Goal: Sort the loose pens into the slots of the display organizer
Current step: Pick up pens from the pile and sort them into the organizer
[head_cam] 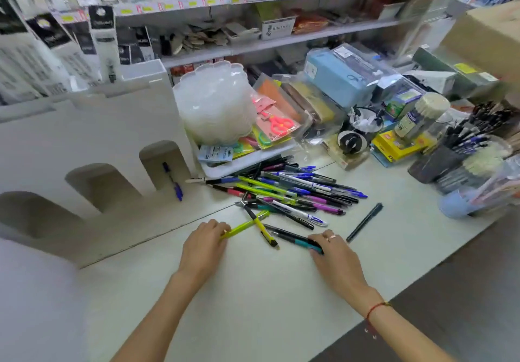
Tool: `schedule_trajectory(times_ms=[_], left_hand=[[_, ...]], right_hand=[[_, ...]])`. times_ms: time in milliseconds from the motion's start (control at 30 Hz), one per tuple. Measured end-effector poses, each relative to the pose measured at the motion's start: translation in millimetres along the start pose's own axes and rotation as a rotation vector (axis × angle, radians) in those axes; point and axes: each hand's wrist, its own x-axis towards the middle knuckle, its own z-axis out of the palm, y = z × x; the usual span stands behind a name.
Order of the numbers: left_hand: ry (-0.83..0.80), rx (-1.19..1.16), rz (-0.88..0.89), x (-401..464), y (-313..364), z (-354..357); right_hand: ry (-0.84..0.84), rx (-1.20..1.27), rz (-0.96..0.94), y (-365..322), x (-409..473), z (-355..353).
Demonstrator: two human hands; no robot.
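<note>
Pens are what we lift now: our left hand (204,244) pinches a slim lime-green plastic pen (244,225) by its near end, while our right hand (334,254) curls over a dark pen with a teal rubbery grip (295,240). Both lie just in front of the loose heap of glossy coloured pens (292,192). The white arched-slot display organizer (92,147) stands left of that heap, one blue pen (173,181) in its nearest slot. We should lift each barrel clear of its crossing neighbours, then feed it in point-first by colour.
</note>
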Motion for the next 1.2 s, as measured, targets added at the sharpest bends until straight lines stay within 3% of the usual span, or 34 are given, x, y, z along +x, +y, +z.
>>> schedule_trajectory(times_ms=[100, 200, 267, 400, 467, 633, 833, 967, 1200], left_hand=[[-0.019, 0.019, 0.011, 5, 6, -3], [0.048, -0.008, 0.083, 12, 7, 0], [0.062, 0.014, 0.227, 21, 11, 4], [0.017, 0.361, 0.587, 49, 26, 9], [-0.023, 0.460, 0.640, 62, 30, 6], [-0.032, 0.478, 0.609, 72, 34, 0], [0.047, 0.244, 0.411, 52, 41, 5], [0.066, 0.129, 0.210, 29, 31, 5], [-0.099, 0.035, -0.088, 17, 12, -10]], right_hand=[[0.064, 0.098, -0.031, 2, 11, 1], [0.174, 0.037, -0.096, 7, 23, 8], [0.127, -0.010, -0.116, 8, 30, 9], [0.014, -0.121, -0.200, 5, 40, 19], [0.029, -0.175, -0.235, 6, 46, 18], [0.049, -0.275, -0.342, 9, 65, 9], [0.158, -0.373, -0.486, 0, 60, 13], [0.072, -0.392, -0.528, -12, 50, 15], [-0.109, -0.368, -0.498, -22, 51, -3]])
